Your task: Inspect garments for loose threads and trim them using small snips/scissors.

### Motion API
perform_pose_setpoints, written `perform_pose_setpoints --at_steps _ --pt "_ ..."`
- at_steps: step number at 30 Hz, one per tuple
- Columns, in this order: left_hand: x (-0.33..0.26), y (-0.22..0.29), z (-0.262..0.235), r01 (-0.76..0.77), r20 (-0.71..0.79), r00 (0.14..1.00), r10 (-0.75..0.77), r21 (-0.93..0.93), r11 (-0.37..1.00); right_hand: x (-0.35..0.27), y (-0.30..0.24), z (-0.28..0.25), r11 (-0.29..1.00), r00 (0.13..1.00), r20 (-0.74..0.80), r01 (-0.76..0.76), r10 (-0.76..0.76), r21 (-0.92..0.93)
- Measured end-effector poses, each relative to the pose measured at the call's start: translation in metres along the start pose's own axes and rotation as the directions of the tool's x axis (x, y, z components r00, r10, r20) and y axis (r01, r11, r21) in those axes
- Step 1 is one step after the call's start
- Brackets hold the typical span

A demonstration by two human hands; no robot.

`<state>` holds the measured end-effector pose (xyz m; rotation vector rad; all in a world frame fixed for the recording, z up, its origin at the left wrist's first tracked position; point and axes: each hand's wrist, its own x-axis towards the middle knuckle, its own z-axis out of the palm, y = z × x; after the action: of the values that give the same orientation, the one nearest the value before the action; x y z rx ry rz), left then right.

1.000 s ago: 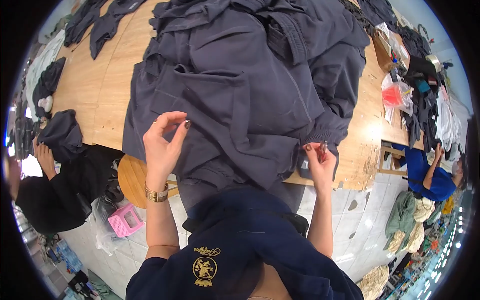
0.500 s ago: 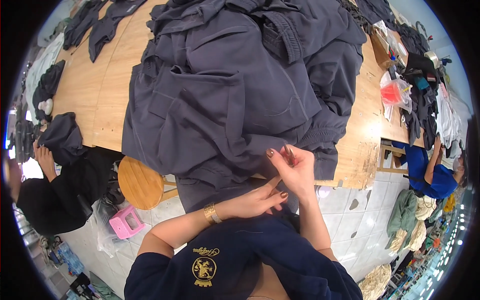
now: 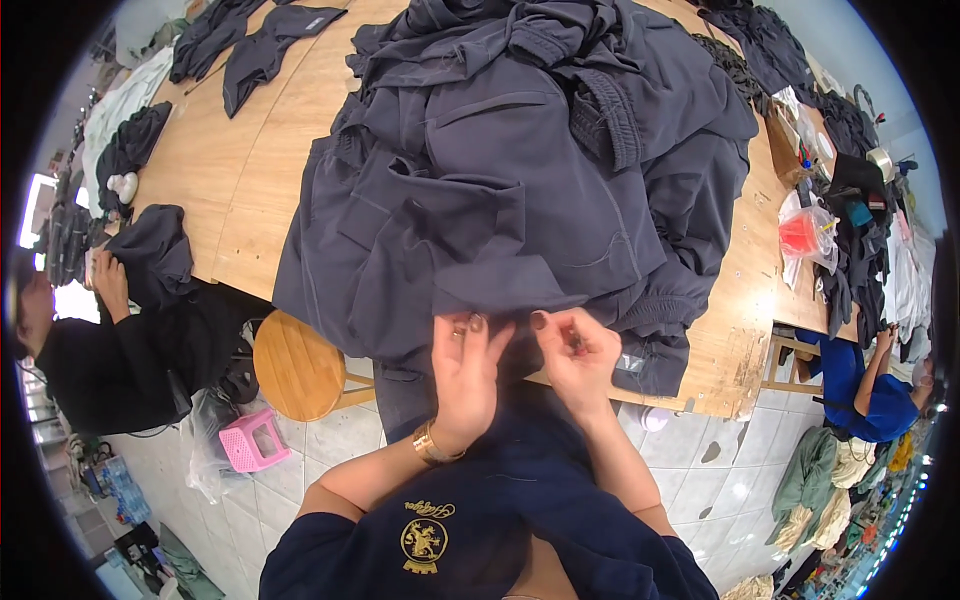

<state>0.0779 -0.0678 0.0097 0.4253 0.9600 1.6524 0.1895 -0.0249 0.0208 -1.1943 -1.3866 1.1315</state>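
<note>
At the centre of the frame, the left hand (image 3: 466, 385) is touching the near edge of a raised fold (image 3: 505, 284); its thumb and fingers are standing close, but I cannot tell if they are pinching it. The right hand (image 3: 580, 362), just beside it, is curling its fingers around a small shiny thing (image 3: 576, 343), too blurred to name. The fold is belonging to a pile of dark grey garments (image 3: 540, 150), which is lying on the wooden counter (image 3: 258, 195) at the upper middle. A round stool (image 3: 298, 365) is standing at the left.
</note>
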Motion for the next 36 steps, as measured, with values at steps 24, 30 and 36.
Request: perform_pose_setpoints --at_steps 24,30,36 --pt "0.015 0.028 0.001 -0.340 0.103 0.940 0.324 0.221 0.914 0.045 -0.016 -0.014 0.757 0.884 0.109 0.448 -0.454 -0.475" --pt "0.033 0.030 -0.015 0.007 -0.070 0.997 -0.018 -0.150 0.989 0.019 0.010 0.004 0.892 0.961 0.195 0.258 -0.197 -0.372" --pt "0.030 0.039 -0.011 0.116 -0.018 0.993 -0.119 -0.140 0.983 0.018 -0.006 -0.005 0.980 0.971 0.239 0.079 -0.034 -0.181"
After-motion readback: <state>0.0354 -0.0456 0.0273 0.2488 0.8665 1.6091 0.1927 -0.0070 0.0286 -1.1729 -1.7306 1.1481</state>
